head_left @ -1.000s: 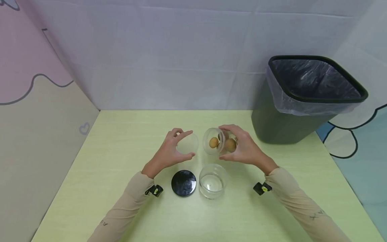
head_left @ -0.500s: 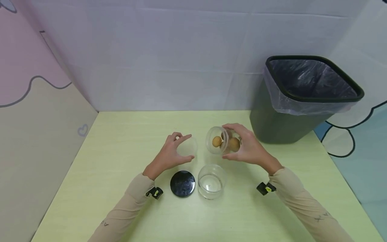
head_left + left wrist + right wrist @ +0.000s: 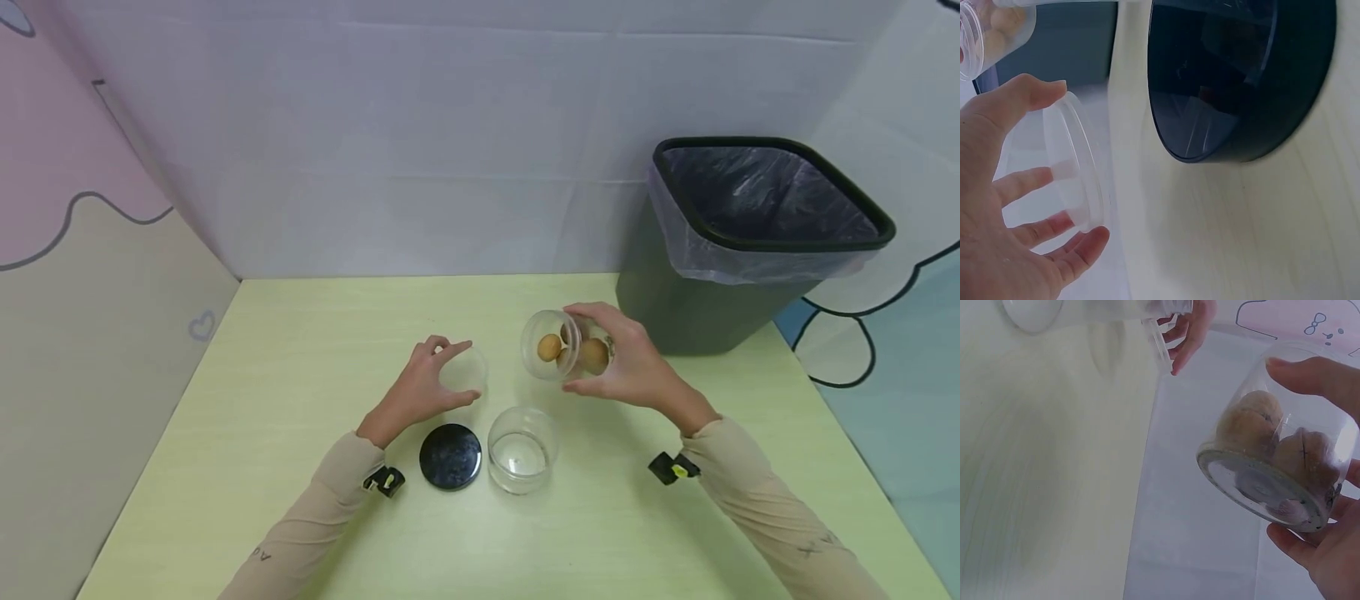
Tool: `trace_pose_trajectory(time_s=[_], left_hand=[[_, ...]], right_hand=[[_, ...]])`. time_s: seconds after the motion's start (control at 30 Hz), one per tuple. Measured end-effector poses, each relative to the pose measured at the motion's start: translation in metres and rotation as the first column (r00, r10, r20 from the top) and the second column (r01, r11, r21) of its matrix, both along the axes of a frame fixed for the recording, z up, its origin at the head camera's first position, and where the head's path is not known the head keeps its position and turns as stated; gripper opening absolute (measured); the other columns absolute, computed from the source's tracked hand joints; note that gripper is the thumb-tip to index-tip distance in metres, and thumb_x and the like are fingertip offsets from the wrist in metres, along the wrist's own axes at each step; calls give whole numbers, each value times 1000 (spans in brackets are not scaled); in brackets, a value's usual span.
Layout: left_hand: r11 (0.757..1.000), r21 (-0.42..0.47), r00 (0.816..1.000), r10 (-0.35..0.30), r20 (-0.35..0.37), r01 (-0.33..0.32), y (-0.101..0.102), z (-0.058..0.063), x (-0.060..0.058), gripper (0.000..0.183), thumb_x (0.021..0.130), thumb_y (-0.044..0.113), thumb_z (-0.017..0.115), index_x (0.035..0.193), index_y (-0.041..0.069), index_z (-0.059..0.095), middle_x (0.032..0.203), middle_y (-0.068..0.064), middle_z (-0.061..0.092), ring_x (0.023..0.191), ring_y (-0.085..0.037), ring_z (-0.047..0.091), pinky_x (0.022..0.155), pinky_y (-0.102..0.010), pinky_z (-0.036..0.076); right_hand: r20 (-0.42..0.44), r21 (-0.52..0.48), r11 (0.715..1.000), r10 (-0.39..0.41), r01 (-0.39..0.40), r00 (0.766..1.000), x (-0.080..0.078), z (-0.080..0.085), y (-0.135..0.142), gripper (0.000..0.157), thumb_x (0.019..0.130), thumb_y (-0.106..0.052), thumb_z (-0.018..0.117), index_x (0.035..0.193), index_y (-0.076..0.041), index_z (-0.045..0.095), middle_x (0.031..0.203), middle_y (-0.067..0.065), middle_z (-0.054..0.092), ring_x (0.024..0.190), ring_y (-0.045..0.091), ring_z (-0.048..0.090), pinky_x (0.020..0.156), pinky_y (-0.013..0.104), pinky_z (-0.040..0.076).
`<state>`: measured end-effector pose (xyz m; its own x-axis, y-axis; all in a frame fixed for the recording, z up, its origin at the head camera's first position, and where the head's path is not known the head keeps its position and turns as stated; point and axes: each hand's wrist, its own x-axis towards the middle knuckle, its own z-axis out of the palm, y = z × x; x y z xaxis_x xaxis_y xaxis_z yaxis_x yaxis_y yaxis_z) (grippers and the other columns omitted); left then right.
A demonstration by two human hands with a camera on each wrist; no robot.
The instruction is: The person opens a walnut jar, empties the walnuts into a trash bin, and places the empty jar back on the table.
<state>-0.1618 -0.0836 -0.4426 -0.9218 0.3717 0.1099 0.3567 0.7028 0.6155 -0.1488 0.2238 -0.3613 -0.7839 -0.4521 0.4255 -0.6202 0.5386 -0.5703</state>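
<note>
My left hand (image 3: 412, 387) pinches a translucent plastic lid (image 3: 1071, 153) by its rim, thumb on one side and fingers on the other, above the table. With thumb and fingers curled round its body, my right hand (image 3: 637, 367) grips a clear jar (image 3: 531, 348), tilted so its mouth faces left. Several round brown walnuts (image 3: 1250, 422) lie inside that jar. Below the hands, a glossy black round lid (image 3: 450, 457) rests on the table. Beside it stands a second clear jar (image 3: 522, 454), its mouth uncovered.
A dark grey bin (image 3: 686, 292) with a clear liner stands at the table's back right. The pale green table (image 3: 315, 350) meets a white cloth wall (image 3: 420, 167) at its far edge.
My right hand has moved the jar of walnuts to the right, away from the translucent lid. The left hand keeps its hold and has shifted only slightly nearer.
</note>
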Motion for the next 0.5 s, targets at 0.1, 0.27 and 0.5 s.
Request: trace_pose_trajectory(time_s=[0.1, 0.27, 0.5], left_hand=[[1000, -9, 1000, 6, 10, -5, 1, -2, 0, 76, 72, 46, 77, 138, 19, 51, 121, -9, 42, 109, -28, 39, 81, -41, 46], [999, -38, 999, 24, 36, -23, 2, -3, 0, 75, 72, 45, 78, 137, 18, 51, 123, -10, 42, 109, -28, 39, 81, -42, 46], [996, -84, 997, 43, 56, -39, 4, -6, -2, 74, 72, 43, 79, 136, 17, 52, 125, -13, 44, 111, -31, 41, 82, -45, 47]], right_hand=[[-2, -2, 1000, -5, 5, 1000, 2, 2, 3, 93, 50, -20, 95, 132, -13, 51, 124, 1, 56, 113, 19, 51, 91, 47, 43], [-2, -2, 1000, -13, 13, 1000, 5, 5, 9, 93, 50, -19, 95, 132, -13, 51, 125, 1, 55, 112, 19, 51, 91, 48, 43], [-35, 4, 1000, -31, 31, 999, 8, 11, 17, 93, 48, -18, 95, 130, -12, 52, 123, 2, 56, 110, 19, 52, 89, 46, 43]])
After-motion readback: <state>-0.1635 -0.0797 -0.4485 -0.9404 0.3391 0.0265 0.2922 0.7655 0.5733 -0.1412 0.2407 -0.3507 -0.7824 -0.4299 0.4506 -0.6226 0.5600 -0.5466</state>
